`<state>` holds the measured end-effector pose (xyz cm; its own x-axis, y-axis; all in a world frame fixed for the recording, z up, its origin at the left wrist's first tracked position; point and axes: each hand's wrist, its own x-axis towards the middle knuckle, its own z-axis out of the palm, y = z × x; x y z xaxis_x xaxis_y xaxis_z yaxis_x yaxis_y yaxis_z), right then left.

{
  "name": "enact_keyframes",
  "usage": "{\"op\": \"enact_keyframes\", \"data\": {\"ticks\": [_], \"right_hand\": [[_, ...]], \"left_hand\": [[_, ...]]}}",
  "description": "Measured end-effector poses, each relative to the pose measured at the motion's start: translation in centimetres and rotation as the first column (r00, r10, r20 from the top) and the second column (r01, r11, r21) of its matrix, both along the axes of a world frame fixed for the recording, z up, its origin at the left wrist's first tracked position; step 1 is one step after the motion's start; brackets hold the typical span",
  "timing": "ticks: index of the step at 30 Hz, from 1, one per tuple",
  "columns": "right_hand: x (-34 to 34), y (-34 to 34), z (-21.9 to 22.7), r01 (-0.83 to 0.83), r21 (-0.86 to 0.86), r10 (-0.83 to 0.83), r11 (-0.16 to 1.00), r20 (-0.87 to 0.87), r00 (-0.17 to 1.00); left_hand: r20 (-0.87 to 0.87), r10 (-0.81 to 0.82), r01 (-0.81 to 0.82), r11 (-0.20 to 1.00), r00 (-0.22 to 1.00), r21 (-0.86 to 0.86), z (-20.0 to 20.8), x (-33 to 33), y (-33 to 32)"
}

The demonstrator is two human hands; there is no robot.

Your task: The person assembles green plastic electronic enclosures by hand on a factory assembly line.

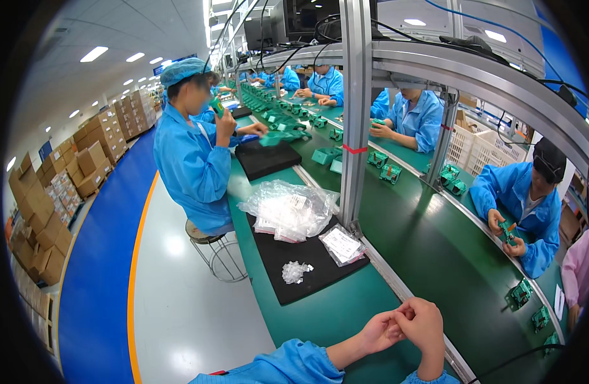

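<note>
My left hand (378, 333) and my right hand (425, 325) meet at the fingertips over the near edge of the green workbench (371, 297). Both are closed, fingers pinched together, and whatever lies between them is hidden or too small to name. Ahead of them and to the left lies a black mat (275, 259). It bears a small heap of clear plastic pieces (297, 272), a large clear plastic bag (288, 203) with white-labelled packets in or under it, and a separate flat packet (342, 244) with a white label at the right edge.
A metal post (356, 128) rises beyond the mat. Right of the bench runs a green conveyor (429, 246) with green device housings (389, 173) along it. A co-worker in blue (195, 153) stands at the left; another (521, 198) handles a green housing across the line.
</note>
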<state>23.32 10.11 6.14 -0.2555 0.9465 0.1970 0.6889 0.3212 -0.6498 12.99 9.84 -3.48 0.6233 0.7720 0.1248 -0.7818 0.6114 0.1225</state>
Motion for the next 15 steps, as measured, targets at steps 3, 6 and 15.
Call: {"op": "enact_keyframes", "data": {"ticks": [3, 6, 15], "right_hand": [[0.2, -0.3, 0.2, -0.006, -0.007, 0.006, 1.000, 0.038, 0.999], [0.7, -0.4, 0.5, -0.001, -0.029, 0.003, 1.000, 0.072, 0.997], [2.1, -0.6, 0.7, 0.010, 0.068, -0.022, 0.998, 0.167, 0.986]], "left_hand": [[-0.091, -0.006, 0.008, 1.000, 0.996, 0.019, 0.3, 0.1, -0.1], [-0.222, 0.032, -0.040, 0.999, 0.975, -0.032, 0.6, 0.5, -0.1], [-0.257, 0.024, -0.025, 1.000, 0.966, -0.001, 0.3, 0.7, -0.2]]}}
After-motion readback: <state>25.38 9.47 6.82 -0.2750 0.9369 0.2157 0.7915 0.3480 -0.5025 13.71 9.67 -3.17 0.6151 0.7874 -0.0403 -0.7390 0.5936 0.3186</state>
